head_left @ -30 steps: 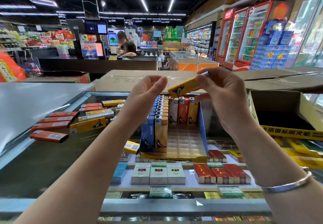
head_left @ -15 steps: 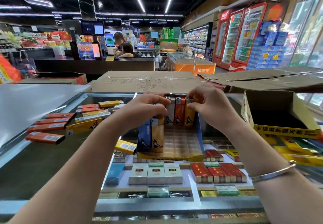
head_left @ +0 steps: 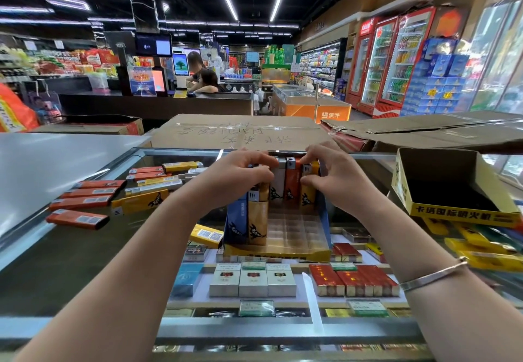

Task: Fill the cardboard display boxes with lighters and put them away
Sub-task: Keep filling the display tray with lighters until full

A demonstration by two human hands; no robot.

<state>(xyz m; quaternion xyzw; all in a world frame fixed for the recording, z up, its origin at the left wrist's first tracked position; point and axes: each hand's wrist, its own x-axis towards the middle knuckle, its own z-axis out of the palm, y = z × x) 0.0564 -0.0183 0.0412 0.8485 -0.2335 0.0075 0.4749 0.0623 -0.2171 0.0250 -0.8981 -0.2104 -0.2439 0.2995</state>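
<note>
- Both hands have dropped from mid-air onto the display box on the glass counter.
- Right hand pinches a yellow lighter, seating it in the back row.
- Left hand curls over the upright lighters, apparently steadying them.
- Loose lighters await at left.

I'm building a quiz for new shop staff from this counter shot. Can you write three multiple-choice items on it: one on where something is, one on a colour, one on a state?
1. Where do the loose lighters lie?
A. on the glass counter, left of the display box
B. inside the empty yellow box
C. on the cardboard carton

2. What colour is the lighter at the front left corner of the display box?
A. green
B. blue
C. white

3. How full is the display box?
A. full
B. empty
C. partly filled, with empty slots at front right

Answers:
1 A, they lie flat on the glass counter beside the left hand.
2 B, the blue lighter stands there.
3 C, bare slots show in front of the right hand.
</note>
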